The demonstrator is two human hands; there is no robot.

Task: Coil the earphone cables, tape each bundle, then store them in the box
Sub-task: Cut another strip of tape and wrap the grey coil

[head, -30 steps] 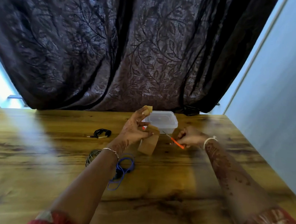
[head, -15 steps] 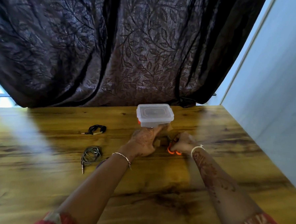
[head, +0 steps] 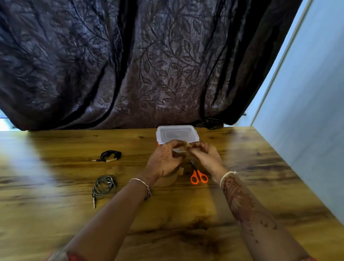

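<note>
My left hand [head: 164, 159] and my right hand [head: 203, 155] meet in front of the clear lidded plastic box [head: 177, 133], and both pinch a small piece of brown tape [head: 183, 148] between their fingertips. The brown tape roll [head: 169, 179] lies on the table under my left hand, partly hidden by my wrist. A coiled black earphone cable [head: 110, 156] with a tape strip lies at the left. A coiled grey earphone cable [head: 103, 186] rests nearer to me, its plug pointing toward me. The blue cable is hidden.
Orange-handled scissors [head: 198, 174] lie on the wooden table [head: 43, 213] beside the tape roll, just below my right hand. A dark patterned curtain [head: 131, 58] hangs behind the table. A pale wall [head: 317, 118] borders the table's right edge.
My right hand has put the scissors down on the table. My left hand has set the tape roll down. Both hands have risen and now pinch the tape piece together.
</note>
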